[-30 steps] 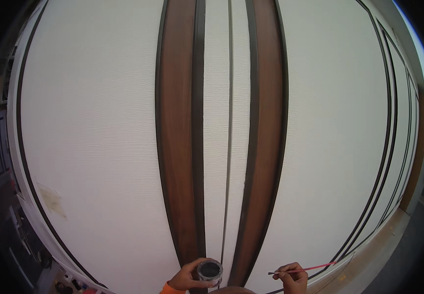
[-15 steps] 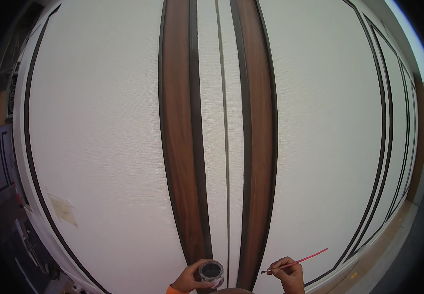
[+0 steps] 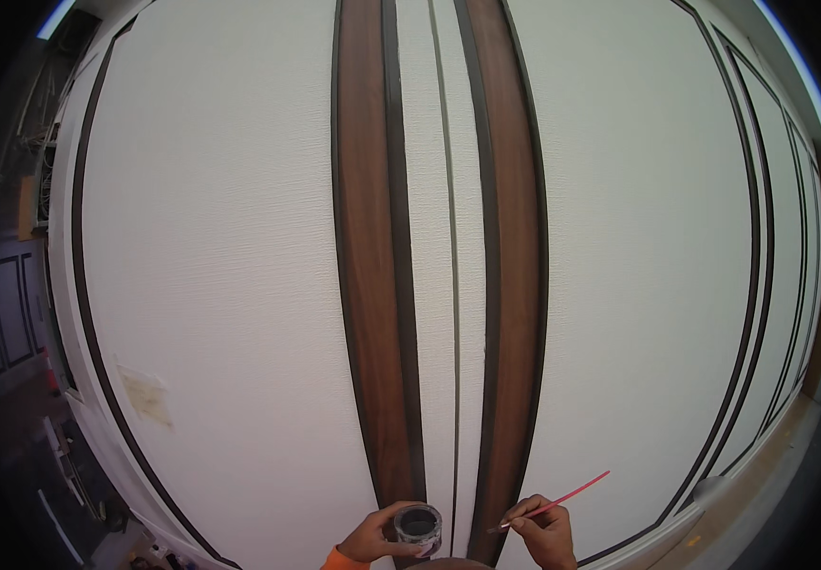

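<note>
My left hand (image 3: 368,540), in an orange cuff, is closed round the side of a small paint-smeared can (image 3: 419,525) with dark paint inside. The can is at the foot of the left brown wood-grain strip (image 3: 373,313). In my right hand (image 3: 547,534) a thin paintbrush (image 3: 578,490) with a red handle is pinched between the fingers. Its small tip points left, over the lower part of the right wood-grain strip (image 3: 515,275); whether it touches cannot be made out. Dark borders edge both strips.
White textured panels (image 3: 220,247) stretch out on both sides. A narrow groove (image 3: 452,285) runs between the strips. A yellowish taped patch (image 3: 147,399) is on the left panel. Black trim lines (image 3: 760,237) run along the right. Clutter (image 3: 68,465) lies beyond the left edge.
The brush in my right hand has come left, from beside the right strip to over it. The view has shifted slightly, so the panels sit further right. My left hand keeps hold of the can.
</note>
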Available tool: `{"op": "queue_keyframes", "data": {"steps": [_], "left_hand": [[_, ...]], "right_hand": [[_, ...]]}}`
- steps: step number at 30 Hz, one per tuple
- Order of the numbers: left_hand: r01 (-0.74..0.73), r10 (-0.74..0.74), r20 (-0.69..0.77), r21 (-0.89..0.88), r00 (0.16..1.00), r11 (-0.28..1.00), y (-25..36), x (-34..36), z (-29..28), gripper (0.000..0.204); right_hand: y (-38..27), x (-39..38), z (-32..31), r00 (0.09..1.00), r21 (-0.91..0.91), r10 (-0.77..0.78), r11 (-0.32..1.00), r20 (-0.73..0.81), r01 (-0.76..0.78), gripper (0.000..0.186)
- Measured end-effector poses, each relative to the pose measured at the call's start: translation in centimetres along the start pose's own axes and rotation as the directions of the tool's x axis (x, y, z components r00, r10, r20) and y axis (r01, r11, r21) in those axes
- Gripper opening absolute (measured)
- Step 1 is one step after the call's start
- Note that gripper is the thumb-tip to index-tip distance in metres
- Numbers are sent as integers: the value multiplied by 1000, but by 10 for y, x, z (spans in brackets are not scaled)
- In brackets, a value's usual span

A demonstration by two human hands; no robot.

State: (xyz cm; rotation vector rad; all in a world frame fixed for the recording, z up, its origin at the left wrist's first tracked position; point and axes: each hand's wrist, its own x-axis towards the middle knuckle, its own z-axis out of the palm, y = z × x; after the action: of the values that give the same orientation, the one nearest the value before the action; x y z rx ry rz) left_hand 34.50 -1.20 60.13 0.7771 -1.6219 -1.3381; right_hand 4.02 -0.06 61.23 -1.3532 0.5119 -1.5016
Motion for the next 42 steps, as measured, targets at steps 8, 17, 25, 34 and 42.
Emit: {"op": "queue_keyframes", "data": {"steps": [8,17,25,34,42], "left_hand": [[8,-9,31,52,999,999,0,4,13,81],[-44,35,111,76,993,996,-4,12,20,79],[-113,116,116,-37,986,993,-32,21,-5,90],[-173,208,237,-161,949,972,-57,38,-33,91],[-123,208,276,-296,938,947,-56,54,-37,90]], "right_hand": [[8,-9,9,999,49,25,999,-40,-23,28],[19,-11,17,1000,234,14,972,-25,-8,10],[25,-3,42,996,119,55,992,-65,-47,7],[34,4,62,989,50,-3,999,-150,11,11],[24,15,77,973,-67,-122,992,-197,111,11]]}}
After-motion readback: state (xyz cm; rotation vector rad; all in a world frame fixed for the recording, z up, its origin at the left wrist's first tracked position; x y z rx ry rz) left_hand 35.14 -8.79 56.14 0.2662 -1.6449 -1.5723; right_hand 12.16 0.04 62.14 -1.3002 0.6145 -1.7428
